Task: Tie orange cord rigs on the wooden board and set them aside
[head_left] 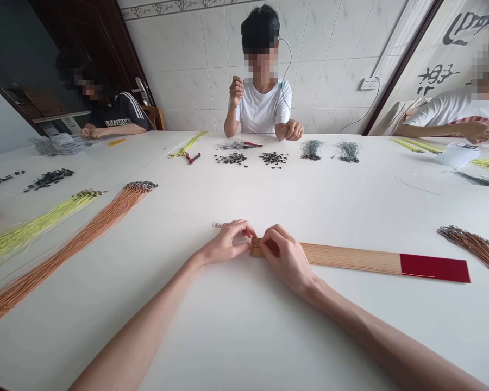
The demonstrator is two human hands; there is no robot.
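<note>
Cataloguing what we had in hand, by clock direction:
- Left hand (pixel 224 244): fingers curled and closed in at the slat's end; hold unclear.
- Right hand (pixel 287 260): fingers bent over, gripping the slat's near end.
- Wooden slat (pixel 342 257): red-tipped, at 12 o'clock, running toward 3; we were working at its end.
- Copper-coloured cord bundle (pixel 73 250): 9 o'clock, apart from us.

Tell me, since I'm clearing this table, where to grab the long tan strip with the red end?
Grip the red end of the tan strip, coming from the right. That end is broad and free of the hands. The strip lies flat, so pinch its long edges from above; the left hand and right hand hold the other end.
</note>
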